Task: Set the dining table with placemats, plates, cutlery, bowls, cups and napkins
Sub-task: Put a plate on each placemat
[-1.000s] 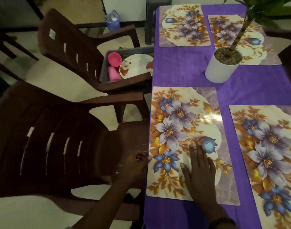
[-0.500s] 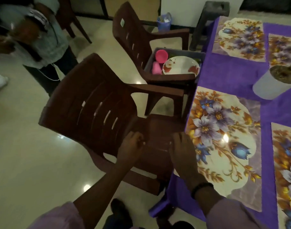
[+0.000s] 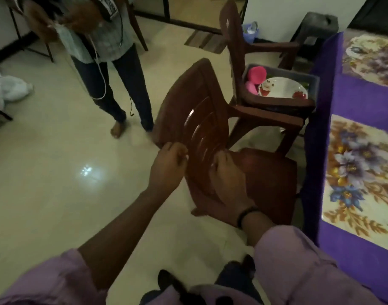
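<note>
glossy cream floor (image 3: 56, 172), brown chairs (image 3: 202, 128)

A smooth, shiny brown plastic is seen on the near chair (image 3: 208, 133), a glossy pale tile on the floor (image 3: 56, 172), soft purple cloth on the table (image 3: 351, 102), a slick flowered sheet on the placemat (image 3: 362, 172), and shiny pink plastic on the cup (image 3: 257, 75).
</note>
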